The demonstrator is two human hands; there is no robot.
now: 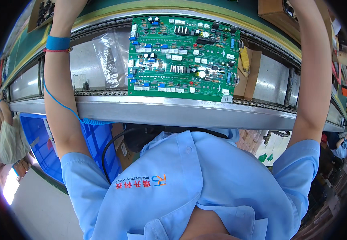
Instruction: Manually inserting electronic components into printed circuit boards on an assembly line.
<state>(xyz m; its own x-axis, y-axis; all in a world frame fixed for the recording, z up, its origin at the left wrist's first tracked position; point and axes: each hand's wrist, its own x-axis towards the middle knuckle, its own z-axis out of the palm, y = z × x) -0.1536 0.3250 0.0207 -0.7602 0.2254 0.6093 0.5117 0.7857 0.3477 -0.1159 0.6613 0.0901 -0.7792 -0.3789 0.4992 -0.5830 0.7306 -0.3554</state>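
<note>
A large green circuit board (183, 58) crowded with components lies on the metal conveyor (173, 112) in front of me. Both my arms reach far over it and leave the picture at the top edge, so neither hand shows. My left forearm (59, 88) passes left of the board and wears a blue wrist strap (57, 42) with a blue coiled cord hanging from it. My right forearm (315, 72) passes right of the board. What the hands hold or touch is hidden.
A clear plastic bag (109, 60) lies left of the board, and a cardboard piece with a yellow part (247, 70) to its right. Cardboard boxes (41, 14) (275, 12) stand beyond the conveyor. A blue crate (41, 144) sits below left. Other people work at the left edge (7, 136) and right edge (343, 146).
</note>
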